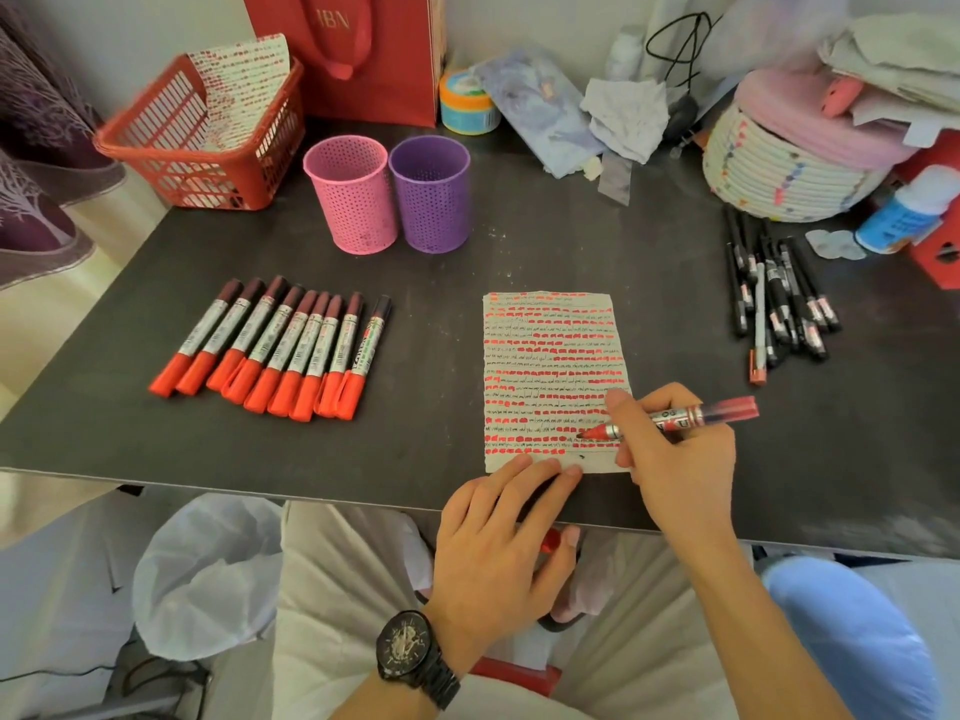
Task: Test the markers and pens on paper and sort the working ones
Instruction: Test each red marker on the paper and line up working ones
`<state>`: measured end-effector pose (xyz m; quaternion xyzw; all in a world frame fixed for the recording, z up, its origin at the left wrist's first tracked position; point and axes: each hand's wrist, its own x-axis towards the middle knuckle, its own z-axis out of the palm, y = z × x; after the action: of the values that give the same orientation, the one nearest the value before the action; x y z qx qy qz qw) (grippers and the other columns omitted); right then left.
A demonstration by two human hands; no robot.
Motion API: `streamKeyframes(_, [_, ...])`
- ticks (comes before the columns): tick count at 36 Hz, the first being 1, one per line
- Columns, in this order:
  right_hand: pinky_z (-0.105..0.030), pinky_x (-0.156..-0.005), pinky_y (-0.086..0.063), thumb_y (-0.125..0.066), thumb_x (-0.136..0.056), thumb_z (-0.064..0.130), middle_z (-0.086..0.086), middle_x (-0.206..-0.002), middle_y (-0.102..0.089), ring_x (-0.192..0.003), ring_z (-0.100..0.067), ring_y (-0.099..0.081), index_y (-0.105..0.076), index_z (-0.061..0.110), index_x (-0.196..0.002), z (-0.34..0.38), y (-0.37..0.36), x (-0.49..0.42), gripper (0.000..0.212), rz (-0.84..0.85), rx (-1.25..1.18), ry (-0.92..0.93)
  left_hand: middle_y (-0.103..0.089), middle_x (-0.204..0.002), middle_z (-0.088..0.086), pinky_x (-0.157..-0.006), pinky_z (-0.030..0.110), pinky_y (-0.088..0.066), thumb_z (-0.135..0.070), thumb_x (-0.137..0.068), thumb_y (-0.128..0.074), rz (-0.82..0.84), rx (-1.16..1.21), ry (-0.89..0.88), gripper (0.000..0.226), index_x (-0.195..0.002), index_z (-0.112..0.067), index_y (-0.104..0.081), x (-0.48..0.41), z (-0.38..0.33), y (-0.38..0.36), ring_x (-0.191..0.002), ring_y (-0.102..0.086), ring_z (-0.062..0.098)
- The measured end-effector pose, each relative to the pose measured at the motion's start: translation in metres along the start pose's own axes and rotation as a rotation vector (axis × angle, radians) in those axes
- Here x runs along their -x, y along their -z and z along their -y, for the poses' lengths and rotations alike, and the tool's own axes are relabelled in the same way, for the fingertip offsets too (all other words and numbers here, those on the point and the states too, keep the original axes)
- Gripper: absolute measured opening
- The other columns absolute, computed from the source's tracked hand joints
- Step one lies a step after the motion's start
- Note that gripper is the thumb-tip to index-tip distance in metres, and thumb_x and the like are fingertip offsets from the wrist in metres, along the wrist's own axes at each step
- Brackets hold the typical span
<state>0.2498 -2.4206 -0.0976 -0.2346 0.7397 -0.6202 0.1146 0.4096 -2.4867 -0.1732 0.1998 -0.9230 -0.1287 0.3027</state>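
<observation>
A sheet of paper [550, 356] covered in rows of red marks lies on the dark table [415, 407]. My right hand [675, 459] grips an uncapped red marker [691, 415], its tip touching the paper near the bottom right. My left hand [498, 532] presses its fingertips on the paper's lower edge, and the thumb pinches a red cap [551, 540] under the palm. Several red-capped markers [275, 350] lie side by side at the left. A bunch of black pens [779, 298] lies at the right.
A pink mesh cup [353, 194] and a purple mesh cup [431, 194] stand behind the paper. A red basket [171, 148] holding a marked sheet sits at the back left, a red bag [363, 54] behind. A woven basket [779, 163] and clutter fill the back right.
</observation>
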Motion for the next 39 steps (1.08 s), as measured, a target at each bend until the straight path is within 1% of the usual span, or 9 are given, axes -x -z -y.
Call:
streamKeyframes(6, [-0.014, -0.047, -0.045, -0.065, -0.087, 0.050, 0.001, -0.058, -0.066, -0.051, -0.006, -0.063, -0.061, 0.027, -0.071, 0.004, 0.000, 0.005, 0.028, -0.002, -0.093, 0.004, -0.056, -0.142, -0.008, -0.113, 0.025, -0.027, -0.041, -0.100, -0.052, 0.021, 0.054, -0.005, 0.044, -0.140, -0.026, -0.058, -0.002, -0.002, 0.009, -0.139, -0.045, 0.012])
streamKeyframes(11, [-0.021, -0.047, -0.042, -0.053, -0.097, 0.026, -0.007, -0.069, -0.068, -0.049, -0.016, -0.053, -0.065, 0.017, -0.088, 0.007, 0.008, 0.018, 0.018, 0.025, -0.383, 0.014, -0.061, -0.136, -0.004, -0.113, 0.029, -0.033, -0.038, -0.101, -0.051, -0.050, 0.158, 0.031, 0.034, -0.123, -0.020, -0.070, 0.004, -0.008, 0.027, -0.136, -0.048, 0.016])
streamKeyframes(14, [-0.024, -0.048, -0.041, -0.046, -0.095, 0.022, -0.013, -0.076, -0.069, -0.048, -0.021, -0.050, -0.069, 0.015, -0.092, 0.009, 0.019, 0.032, 0.024, 0.063, -0.554, -0.083, -0.061, -0.106, -0.015, -0.093, 0.022, -0.042, -0.035, -0.103, -0.049, -0.052, 0.252, 0.068, 0.025, -0.103, -0.023, -0.070, 0.016, -0.011, 0.044, -0.103, -0.057, 0.008])
streamKeyframes(16, [-0.023, -0.048, -0.041, -0.046, -0.092, 0.024, -0.013, -0.075, -0.070, -0.047, -0.021, -0.051, -0.071, 0.018, -0.089, 0.010, 0.027, 0.044, 0.026, 0.086, -0.630, -0.156, -0.047, -0.082, -0.024, -0.072, 0.013, -0.035, -0.039, -0.104, -0.046, 0.036, 0.312, 0.170, 0.018, -0.094, -0.030, -0.059, 0.027, -0.012, 0.054, -0.076, -0.046, -0.002])
streamKeyframes(20, [-0.019, -0.045, -0.042, -0.047, -0.089, 0.022, -0.016, -0.068, -0.069, -0.042, -0.021, -0.050, -0.064, 0.019, -0.081, 0.006, 0.036, 0.079, 0.019, 0.107, -0.715, -0.330, -0.049, -0.061, -0.014, -0.053, 0.014, -0.032, -0.052, -0.095, -0.049, 0.285, 0.494, 0.463, 0.018, -0.092, -0.036, -0.043, 0.054, -0.008, 0.054, -0.053, -0.046, 0.007])
streamKeyframes(28, [-0.020, -0.038, -0.035, -0.066, -0.077, 0.026, -0.012, -0.055, -0.059, -0.039, -0.015, -0.044, -0.063, 0.022, -0.062, -0.021, 0.034, 0.136, 0.016, 0.047, -0.613, -0.674, -0.050, -0.068, -0.017, -0.056, 0.015, -0.036, -0.043, -0.092, -0.049, 0.460, 0.709, 0.626, 0.017, -0.101, -0.030, -0.041, 0.080, 0.000, 0.044, -0.057, -0.046, 0.006])
streamKeyframes(32, [-0.020, -0.037, -0.035, -0.069, -0.074, 0.031, -0.011, -0.057, -0.059, -0.041, -0.014, -0.045, -0.064, 0.021, -0.061, -0.031, 0.034, 0.146, 0.017, 0.005, -0.523, -0.745, -0.059, -0.081, -0.018, -0.060, 0.012, -0.040, -0.058, -0.096, -0.046, 0.449, 0.662, 0.595, 0.023, -0.106, -0.038, -0.050, 0.078, -0.004, 0.043, -0.068, -0.056, 0.007])
streamKeyframes(35, [-0.020, -0.039, -0.036, -0.071, -0.080, 0.030, -0.010, -0.057, -0.059, -0.043, -0.013, -0.046, -0.065, 0.023, -0.058, -0.036, 0.033, 0.148, 0.024, -0.001, -0.458, -0.771, -0.064, -0.099, -0.019, -0.065, 0.012, -0.045, -0.054, -0.094, -0.057, 0.431, 0.686, 0.595, 0.019, -0.109, -0.042, -0.055, 0.075, -0.007, 0.043, -0.084, -0.063, 0.009])
streamKeyframes(39, [-0.020, -0.041, -0.039, -0.069, -0.091, 0.027, -0.009, -0.058, -0.060, -0.046, -0.012, -0.048, -0.065, 0.023, -0.058, -0.040, 0.031, 0.146, 0.033, 0.017, -0.417, -0.777, -0.067, -0.102, -0.019, -0.067, 0.013, -0.048, -0.036, -0.091, -0.070, 0.398, 0.714, 0.636, 0.021, -0.106, -0.047, -0.060, 0.070, -0.009, 0.044, -0.089, -0.065, 0.011])
